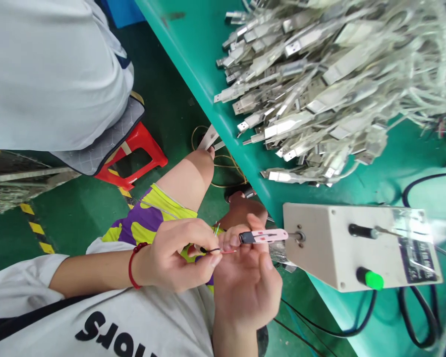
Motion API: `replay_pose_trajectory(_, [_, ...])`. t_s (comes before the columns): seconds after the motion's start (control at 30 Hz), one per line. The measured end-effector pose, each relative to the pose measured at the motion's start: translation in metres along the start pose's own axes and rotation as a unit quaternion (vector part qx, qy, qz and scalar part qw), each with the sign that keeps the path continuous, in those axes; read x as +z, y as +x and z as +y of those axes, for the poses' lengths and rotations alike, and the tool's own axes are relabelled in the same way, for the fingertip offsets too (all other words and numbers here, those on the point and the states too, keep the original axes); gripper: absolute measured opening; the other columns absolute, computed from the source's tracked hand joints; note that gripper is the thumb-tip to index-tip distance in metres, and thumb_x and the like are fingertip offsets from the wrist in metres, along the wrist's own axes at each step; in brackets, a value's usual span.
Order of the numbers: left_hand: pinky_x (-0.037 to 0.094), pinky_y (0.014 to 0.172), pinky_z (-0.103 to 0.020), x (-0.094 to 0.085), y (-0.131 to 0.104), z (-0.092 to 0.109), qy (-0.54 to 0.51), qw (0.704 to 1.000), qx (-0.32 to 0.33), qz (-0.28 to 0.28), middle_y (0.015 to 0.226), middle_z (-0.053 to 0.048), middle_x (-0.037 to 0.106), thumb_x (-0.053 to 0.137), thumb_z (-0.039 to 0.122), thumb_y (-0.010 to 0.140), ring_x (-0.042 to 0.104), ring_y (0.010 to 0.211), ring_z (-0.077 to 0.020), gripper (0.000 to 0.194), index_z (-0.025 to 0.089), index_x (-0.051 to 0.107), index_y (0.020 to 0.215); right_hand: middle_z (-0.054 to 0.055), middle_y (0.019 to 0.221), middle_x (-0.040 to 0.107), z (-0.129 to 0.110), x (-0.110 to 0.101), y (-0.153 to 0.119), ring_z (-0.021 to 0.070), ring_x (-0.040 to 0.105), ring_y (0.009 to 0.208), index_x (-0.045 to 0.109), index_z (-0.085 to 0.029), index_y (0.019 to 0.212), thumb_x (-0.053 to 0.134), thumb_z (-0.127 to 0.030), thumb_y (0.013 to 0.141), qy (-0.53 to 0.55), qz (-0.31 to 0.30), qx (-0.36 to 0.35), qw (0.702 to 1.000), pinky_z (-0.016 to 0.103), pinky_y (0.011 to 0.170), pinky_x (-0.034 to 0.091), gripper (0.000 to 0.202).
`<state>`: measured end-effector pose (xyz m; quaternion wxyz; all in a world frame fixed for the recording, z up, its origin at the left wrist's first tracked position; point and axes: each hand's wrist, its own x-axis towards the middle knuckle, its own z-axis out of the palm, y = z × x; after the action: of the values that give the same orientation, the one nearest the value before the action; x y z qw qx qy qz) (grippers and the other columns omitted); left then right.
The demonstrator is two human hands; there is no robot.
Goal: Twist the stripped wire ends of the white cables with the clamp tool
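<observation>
My left hand (186,255), with a red cord bracelet on its wrist, is closed in a pinch on thin cable wires. A black wire (210,250) and a red wire (228,252) stick out towards the other palm; green and white wire ends (217,228) point upward. The rest of the cable is hidden by the fingers. My right hand (247,277) is palm up, its fingers curled around a small pink tool (269,235) with a black end and a long slot, which looks like a mini utility knife. The wires are close to this tool.
A large bundle of clear USB cables (312,94) lies on the green table (186,44). Near its edge stands a white machine box (315,243) with a green knob (373,279) and black cords. A seated person (52,74) is at left on a red stool (144,153).
</observation>
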<state>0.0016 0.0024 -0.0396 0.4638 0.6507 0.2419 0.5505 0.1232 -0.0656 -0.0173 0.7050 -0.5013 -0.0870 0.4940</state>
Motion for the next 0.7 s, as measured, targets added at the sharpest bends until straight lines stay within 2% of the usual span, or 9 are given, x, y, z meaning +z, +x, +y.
replay_pose_trajectory(0.1, [0.047,0.05,-0.019,0.002,0.002,-0.003,-0.015,1.0,-0.017,0.003,0.072,0.002,0.067,0.073,0.014,0.1,0.052,0.051,-0.0079,0.012,0.02,0.064,0.094,-0.003,0.076,0.046,-0.004,-0.003,0.01,0.0159,0.033,0.062,0.082,-0.03,0.131,0.078,-0.057,0.092,0.017,-0.008,-0.023,1.0,0.029,0.057,0.043,0.047])
replay_pose_trajectory(0.23, [0.043,0.049,-0.019,0.005,0.003,-0.008,-0.041,0.998,-0.036,-0.001,0.074,0.002,0.066,0.074,0.015,0.102,0.048,0.05,-0.007,0.011,0.02,0.065,0.098,-0.012,0.056,0.021,-0.003,-0.007,0.019,0.0137,0.014,0.051,0.085,-0.029,0.121,0.074,-0.056,0.102,0.028,-0.043,-0.04,0.998,0.024,0.047,0.032,0.035])
replay_pose_trajectory(0.5, [0.045,0.052,-0.02,0.006,0.006,-0.013,-0.052,0.997,-0.055,-0.022,0.079,0.0,0.07,0.074,0.014,0.101,0.05,0.052,-0.0077,0.011,0.021,0.065,0.101,-0.012,0.052,0.013,0.0,-0.007,0.023,0.0137,0.019,0.053,0.085,-0.03,0.108,0.081,-0.048,0.102,0.037,-0.023,-0.061,0.997,0.019,0.056,0.042,0.019])
replay_pose_trajectory(0.7, [0.043,0.051,-0.02,0.008,0.007,-0.015,-0.046,0.996,-0.077,-0.022,0.08,0.001,0.07,0.074,0.014,0.099,0.048,0.05,-0.0067,0.013,0.021,0.065,0.1,-0.012,0.051,0.013,0.001,-0.008,0.023,0.0147,0.023,0.053,0.084,-0.031,0.107,0.083,-0.049,0.101,0.026,-0.02,-0.059,0.998,0.021,0.062,0.048,0.019])
